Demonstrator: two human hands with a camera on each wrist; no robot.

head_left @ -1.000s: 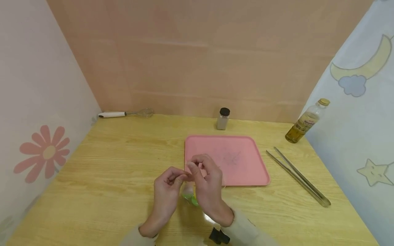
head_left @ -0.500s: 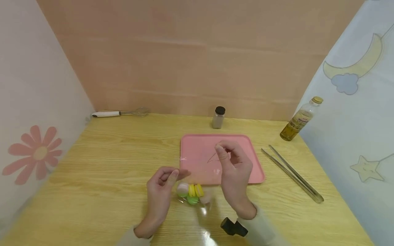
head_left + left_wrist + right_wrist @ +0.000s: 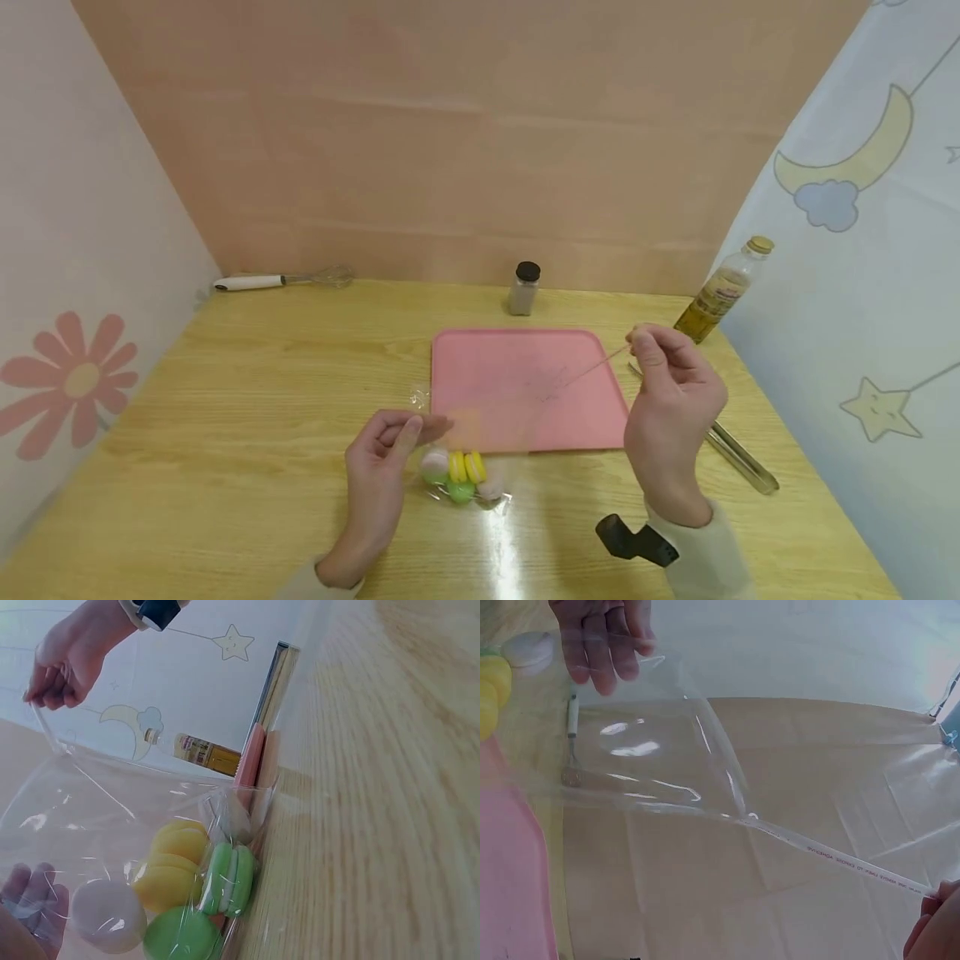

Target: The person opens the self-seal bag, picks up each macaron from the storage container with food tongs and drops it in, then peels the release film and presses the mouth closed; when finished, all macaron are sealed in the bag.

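A clear plastic bag (image 3: pixel 641 761) holding several macarons (image 3: pixel 180 877), yellow, green and pale, hangs just in front of the pink tray. My left hand (image 3: pixel 378 467) pinches the bag's edge between thumb and fingers; its fingers show through the film in the right wrist view. Far to the right, my right hand (image 3: pixel 671 408) pinches the end of a thin clear strip (image 3: pixel 840 859) with small red print. That strip runs taut from the bag's top corner, and the film is pulled towards it. The macarons sit in the bag's lower end, close over the table.
The pink tray (image 3: pixel 517 346) lies mid-table, with metal tongs (image 3: pixel 738 458) at its right, partly behind my right hand. Behind stand a black-lidded jar (image 3: pixel 522 292) and, to the right, an oil bottle (image 3: pixel 716 300). A whisk (image 3: pixel 258 282) lies at the back left.
My right hand has moved from beside the left hand far to the right, drawing the strip out from the bag. My left hand keeps its hold, and the macarons have come into view.
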